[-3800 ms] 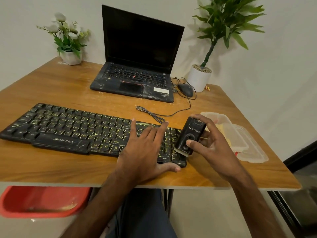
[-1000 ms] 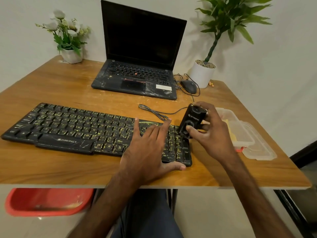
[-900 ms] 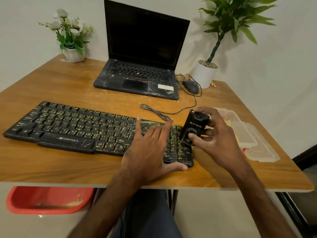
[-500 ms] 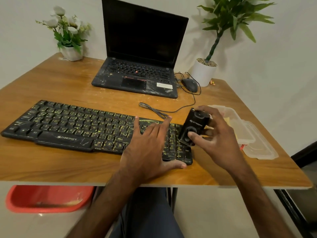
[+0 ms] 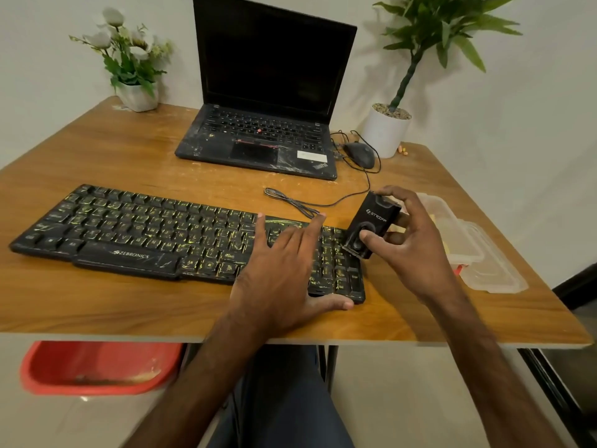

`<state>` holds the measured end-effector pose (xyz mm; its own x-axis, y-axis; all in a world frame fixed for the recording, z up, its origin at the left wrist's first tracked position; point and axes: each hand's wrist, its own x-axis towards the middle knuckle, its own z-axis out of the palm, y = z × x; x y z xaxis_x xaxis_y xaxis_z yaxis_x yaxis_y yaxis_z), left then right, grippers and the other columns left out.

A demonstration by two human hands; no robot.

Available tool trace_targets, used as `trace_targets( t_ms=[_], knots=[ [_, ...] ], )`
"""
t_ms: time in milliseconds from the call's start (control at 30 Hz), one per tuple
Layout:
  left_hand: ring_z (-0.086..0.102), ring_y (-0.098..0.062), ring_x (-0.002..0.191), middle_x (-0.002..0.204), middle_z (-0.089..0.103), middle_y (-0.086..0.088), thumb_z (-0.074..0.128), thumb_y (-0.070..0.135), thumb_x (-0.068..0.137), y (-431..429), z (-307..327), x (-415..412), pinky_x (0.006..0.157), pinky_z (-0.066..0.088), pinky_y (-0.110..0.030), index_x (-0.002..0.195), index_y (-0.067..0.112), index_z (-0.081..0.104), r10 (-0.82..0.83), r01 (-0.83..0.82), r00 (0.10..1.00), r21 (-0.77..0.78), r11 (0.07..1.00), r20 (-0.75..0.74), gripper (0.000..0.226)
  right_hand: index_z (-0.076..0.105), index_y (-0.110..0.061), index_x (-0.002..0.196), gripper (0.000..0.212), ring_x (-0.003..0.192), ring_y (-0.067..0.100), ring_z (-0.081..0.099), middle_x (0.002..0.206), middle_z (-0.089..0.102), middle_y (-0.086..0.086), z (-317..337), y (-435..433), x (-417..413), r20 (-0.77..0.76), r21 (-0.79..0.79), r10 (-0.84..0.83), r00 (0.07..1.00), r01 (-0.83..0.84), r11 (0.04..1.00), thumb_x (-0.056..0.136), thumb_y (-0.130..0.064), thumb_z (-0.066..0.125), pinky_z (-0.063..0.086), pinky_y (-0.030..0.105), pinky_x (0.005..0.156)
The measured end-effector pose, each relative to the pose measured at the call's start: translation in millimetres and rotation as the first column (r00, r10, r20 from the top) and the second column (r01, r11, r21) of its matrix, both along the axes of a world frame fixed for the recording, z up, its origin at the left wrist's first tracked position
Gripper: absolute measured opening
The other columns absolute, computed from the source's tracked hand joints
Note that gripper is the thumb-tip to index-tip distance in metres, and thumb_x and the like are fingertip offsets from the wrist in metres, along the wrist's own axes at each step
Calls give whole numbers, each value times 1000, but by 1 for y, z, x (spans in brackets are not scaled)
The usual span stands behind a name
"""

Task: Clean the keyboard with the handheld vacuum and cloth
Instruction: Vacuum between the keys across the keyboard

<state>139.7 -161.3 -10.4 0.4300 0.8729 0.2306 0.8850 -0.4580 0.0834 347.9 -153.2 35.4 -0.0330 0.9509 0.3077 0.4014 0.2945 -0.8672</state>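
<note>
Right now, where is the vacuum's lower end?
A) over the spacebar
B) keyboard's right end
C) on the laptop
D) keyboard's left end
B: the right hand holds the handheld vacuum tilted, its lower end at the right end of the keyboard, beside the flat left hand.

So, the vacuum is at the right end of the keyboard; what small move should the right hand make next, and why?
Probably draw the small black handheld vacuum toward the near edge of the black keyboard. The right hand grips it with its lower end at the rightmost keys, the left hand lies flat beside it, and yellow streaks cover the keys.
</note>
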Motion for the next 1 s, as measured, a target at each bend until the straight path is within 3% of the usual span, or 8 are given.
trace_targets(
  t_ms=[167, 300, 367, 467, 633, 733, 867, 1000],
  knots=[
    [30, -21, 149, 159, 36, -7, 20, 102, 68, 0, -1, -1, 119, 1, -67, 157, 15, -16, -1, 1, 1000, 13, 1000, 12, 130, 50, -35, 129, 69, 93, 24, 73, 122, 60, 5, 4, -12, 2, -62, -32, 42, 997, -44, 999, 78, -1, 80, 62, 48, 68],
    [35, -21, 146, 156, 42, -8, 19, 103, 68, 0, -4, -1, 119, 4, -67, 158, 13, -10, -2, 1, 1000, 43, 999, 20, 130, 51, -33, 128, 69, 94, 25, 73, 121, 61, 6, 4, -15, 1, -116, -24, 102, 988, -106, 994, 76, 3, 80, 62, 49, 69],
    [35, -22, 146, 156, 42, -8, 19, 103, 68, 0, -3, -1, 119, 4, -67, 158, 13, -11, 0, -1, 1000, 49, 999, 18, 130, 53, -29, 127, 68, 99, 22, 72, 120, 62, -2, 4, -16, -1, -127, -26, 172, 977, -176, 984, 75, 5, 80, 62, 44, 71],
    [33, -21, 147, 157, 40, -8, 20, 102, 69, -1, -2, 0, 119, 2, -67, 157, 14, -15, -3, 3, 1000, 39, 999, 15, 130, 52, -28, 129, 65, 109, 12, 66, 120, 61, -16, 3, -13, -7, 46, 15, 201, 978, -202, 979, 77, 0, 80, 60, 29, 75],
    [33, -20, 147, 157, 40, -7, 22, 102, 69, -1, -2, -1, 120, 2, -66, 155, 15, -18, -11, 10, 999, 40, 999, 37, 129, 49, -28, 133, 63, 104, -1, 63, 116, 59, -23, 8, 17, -12, 220, 162, 11, 976, -47, 986, 80, -9, 79, 60, 23, 75],
    [34, -20, 147, 157, 40, -7, 20, 103, 69, -1, -3, -1, 120, 1, -66, 155, 14, -17, -7, 6, 999, 46, 999, 39, 130, 51, -26, 131, 63, 111, 5, 62, 122, 59, -17, 10, 3, -8, 216, 104, 131, 968, -156, 982, 79, -5, 80, 61, 30, 78],
    [34, -21, 147, 156, 41, -7, 21, 102, 69, 0, -4, -1, 119, 2, -67, 155, 14, -16, -12, 10, 999, 53, 999, 42, 129, 53, -23, 128, 63, 117, 16, 60, 127, 56, -15, 11, -21, 4, 176, 25, 348, 921, -358, 934, 77, 0, 81, 60, 29, 78],
    [32, -20, 148, 158, 39, -6, 23, 102, 69, -1, -3, 0, 120, 3, -66, 154, 17, -19, -23, 21, 999, 45, 999, 45, 127, 51, -22, 130, 62, 114, 11, 62, 128, 56, -12, 7, 6, -3, 186, 127, 184, 965, -209, 970, 79, -2, 79, 58, 23, 77]
  ],
)
